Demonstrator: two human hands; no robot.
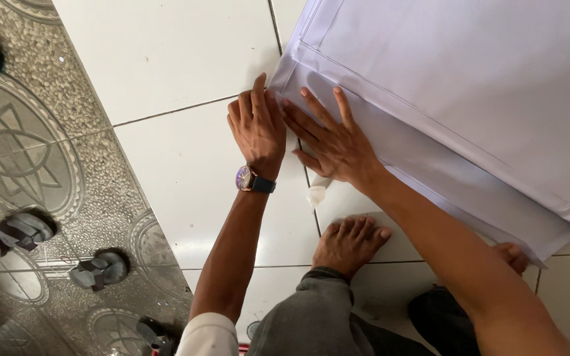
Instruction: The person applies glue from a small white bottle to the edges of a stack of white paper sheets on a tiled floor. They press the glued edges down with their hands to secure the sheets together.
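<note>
A large white sheet point(470, 92) with folded, bordered edges lies on the white tiled floor point(179, 59). My left hand point(256, 125), with a wristwatch point(252, 179) on the wrist, presses fingers-down on the sheet's near corner. My right hand point(331, 142) lies flat with fingers spread on the folded edge just beside it. Both hands touch the sheet; neither grips anything. A small white bottle point(318, 191) lies on the floor under my right wrist. My bare feet point(349, 240) rest below.
To the left runs a patterned pebble floor point(28, 151) with several sandals point(97, 269) on it. My knees in dark trousers fill the bottom edge. The sheet covers the upper right.
</note>
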